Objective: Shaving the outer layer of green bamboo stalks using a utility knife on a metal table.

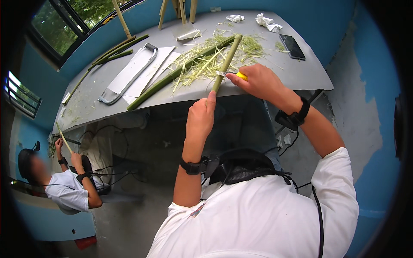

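Observation:
My left hand point(200, 117) is closed around the near end of a peeled, pale green bamboo stick point(229, 56), thumb lying along it. The stick slants up and away over the table, its far end near the heap of shavings. My right hand point(263, 81) grips a yellow-handled knife point(242, 76), whose short metal blade meets the stick a little beyond my left hand. Under and left of the stick, a darker green bamboo pole point(165, 81) lies among thin pale shavings point(189, 79), its near end reaching the table's front edge.
A bow saw point(150, 47) rests on white sheets point(121, 77) to the left, with thin bamboo poles point(116, 52) beyond. A broad metal blade point(186, 32), crumpled tissues point(267, 22) and a phone point(292, 47) lie farther back. Another person point(69, 189) sits at left, holding a stick.

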The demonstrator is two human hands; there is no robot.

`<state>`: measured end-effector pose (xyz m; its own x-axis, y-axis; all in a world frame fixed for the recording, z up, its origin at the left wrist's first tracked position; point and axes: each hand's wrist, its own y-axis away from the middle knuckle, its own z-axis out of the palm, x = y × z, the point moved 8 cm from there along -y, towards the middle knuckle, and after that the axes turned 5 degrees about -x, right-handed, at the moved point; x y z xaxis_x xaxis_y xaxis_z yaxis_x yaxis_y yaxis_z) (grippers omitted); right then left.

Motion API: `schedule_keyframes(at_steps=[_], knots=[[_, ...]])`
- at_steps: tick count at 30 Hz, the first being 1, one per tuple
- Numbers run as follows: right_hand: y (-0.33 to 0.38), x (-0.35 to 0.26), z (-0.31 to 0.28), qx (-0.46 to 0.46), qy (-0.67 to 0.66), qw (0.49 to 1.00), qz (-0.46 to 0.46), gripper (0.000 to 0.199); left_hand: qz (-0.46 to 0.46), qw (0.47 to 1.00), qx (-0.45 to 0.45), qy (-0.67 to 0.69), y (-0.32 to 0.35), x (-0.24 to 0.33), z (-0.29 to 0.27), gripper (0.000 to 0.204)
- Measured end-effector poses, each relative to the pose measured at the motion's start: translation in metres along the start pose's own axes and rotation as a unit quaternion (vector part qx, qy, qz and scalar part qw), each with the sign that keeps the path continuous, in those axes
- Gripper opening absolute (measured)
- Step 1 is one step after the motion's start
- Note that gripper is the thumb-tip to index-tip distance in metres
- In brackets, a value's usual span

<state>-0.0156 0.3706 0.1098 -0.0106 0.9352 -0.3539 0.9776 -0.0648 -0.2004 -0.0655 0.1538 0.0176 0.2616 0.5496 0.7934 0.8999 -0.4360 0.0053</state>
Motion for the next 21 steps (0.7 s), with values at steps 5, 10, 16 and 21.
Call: schedule_keyframes(at_steps=[5, 10, 16, 21], knots=[[0.002, -0.001, -0.003, 0.046, 0.014, 0.999, -0.025, 0.069, -0.009, 1.000, 0.002, 0.008, 0.003, 0.006, -0.001, 0.078], [0.002, -0.004, -0.007, 0.073, 0.065, 0.994, -0.047, 0.069, -0.010, 0.999, -0.010, 0.028, 0.001, 0.002, -0.002, 0.080], [0.003, 0.001, -0.005, 0.116, 0.062, 0.989, -0.071, 0.065, 0.008, 0.998, -0.022, 0.066, -0.003, -0.003, 0.002, 0.079], [0.007, 0.000, -0.005, 0.129, 0.044, 0.988, -0.071, 0.060, -0.009, 0.992, -0.043, 0.121, -0.004, -0.006, 0.009, 0.074]])
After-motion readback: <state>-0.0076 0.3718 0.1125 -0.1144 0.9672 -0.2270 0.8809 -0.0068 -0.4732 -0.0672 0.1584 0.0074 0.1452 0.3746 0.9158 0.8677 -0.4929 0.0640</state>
